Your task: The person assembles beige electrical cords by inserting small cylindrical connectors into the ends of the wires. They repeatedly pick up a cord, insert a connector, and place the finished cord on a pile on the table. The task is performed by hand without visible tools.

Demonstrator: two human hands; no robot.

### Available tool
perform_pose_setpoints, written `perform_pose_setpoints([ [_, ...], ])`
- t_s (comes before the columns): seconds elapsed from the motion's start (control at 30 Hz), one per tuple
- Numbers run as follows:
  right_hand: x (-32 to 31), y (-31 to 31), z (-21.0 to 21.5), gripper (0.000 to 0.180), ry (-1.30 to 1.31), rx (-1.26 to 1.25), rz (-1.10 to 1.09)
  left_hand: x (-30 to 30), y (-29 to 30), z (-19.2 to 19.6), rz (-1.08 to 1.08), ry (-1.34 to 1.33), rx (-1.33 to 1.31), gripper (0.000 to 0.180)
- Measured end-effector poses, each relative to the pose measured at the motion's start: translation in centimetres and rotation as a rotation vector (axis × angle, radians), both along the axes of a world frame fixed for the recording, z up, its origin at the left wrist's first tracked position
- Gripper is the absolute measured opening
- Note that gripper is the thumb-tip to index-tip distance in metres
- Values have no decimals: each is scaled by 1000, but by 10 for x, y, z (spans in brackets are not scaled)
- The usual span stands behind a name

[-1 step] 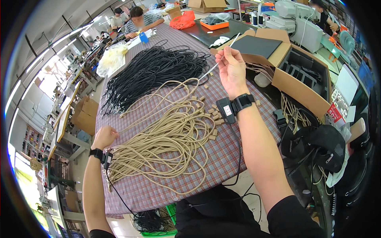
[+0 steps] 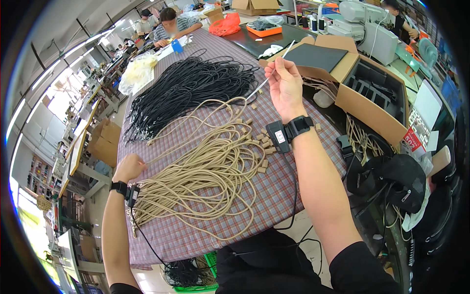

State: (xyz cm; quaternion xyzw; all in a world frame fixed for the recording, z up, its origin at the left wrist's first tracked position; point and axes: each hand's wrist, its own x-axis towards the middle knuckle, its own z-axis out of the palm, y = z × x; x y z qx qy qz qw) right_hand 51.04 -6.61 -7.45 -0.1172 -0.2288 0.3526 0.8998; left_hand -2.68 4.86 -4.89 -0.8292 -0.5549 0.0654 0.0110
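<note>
Right hand (image 2: pixel 286 89), upper centre, is pinching a slim white rod (image 2: pixel 255 91); left hand (image 2: pixel 129 168), centre left, is gripping tan cord (image 2: pixel 159 158); light tension should limit tangling.

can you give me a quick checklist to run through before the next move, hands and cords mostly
1. Right hand has hold of the thin pale rod: ok, pinched between the fingers.
2. Rod's lower end fastened to a tan cord: cannot tell, they meet there but the join is too small.
3. Left hand grips a cord: cannot tell, a tan strand reaches its fingertips but the grip is unclear.
4. Tan cords free of overlap: not ok, they loop over one another.
5. Small tan blocks gathered neatly: not ok, scattered along the cords' right side.
6. Right wrist's black cable clear of the tan cords: ok, it hangs to their right.
</note>
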Motion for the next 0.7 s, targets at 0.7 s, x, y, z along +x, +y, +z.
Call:
perform_pose_setpoints([
  [0.7,-21,1,4,13,-230,117,62,350,-72,-60,-579,-590,143,14],
])
